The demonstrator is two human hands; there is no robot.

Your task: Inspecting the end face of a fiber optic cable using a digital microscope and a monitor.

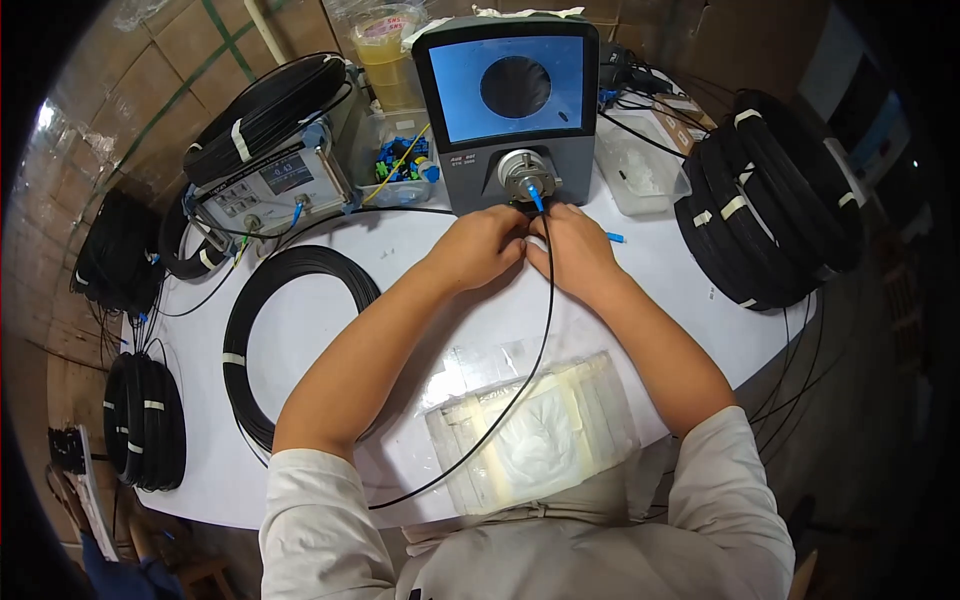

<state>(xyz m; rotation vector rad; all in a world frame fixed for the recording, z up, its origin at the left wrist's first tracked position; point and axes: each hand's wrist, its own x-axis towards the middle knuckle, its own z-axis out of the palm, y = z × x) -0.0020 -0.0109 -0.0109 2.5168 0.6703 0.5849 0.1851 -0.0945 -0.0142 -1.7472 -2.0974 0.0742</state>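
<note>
My left hand (480, 247) and my right hand (572, 250) meet at the foot of a grey inspection unit (505, 180) with a blue screen showing a dark disc. Both pinch a thin black cable (540, 340) whose blue connector (535, 195) sits at the unit's round metal port. The cable runs back between my forearms over a clear plastic bag (535, 430) holding white material, then off the near table edge. A loose black cable coil (290, 330) lies left of my left forearm.
A white round table (650, 300) carries a grey meter (275, 185) with a cable coil on top, a clear box of coloured connectors (405, 165), a clear tub (640, 170) and stacked black coils (765, 200) at right. More coils (145, 420) hang at left.
</note>
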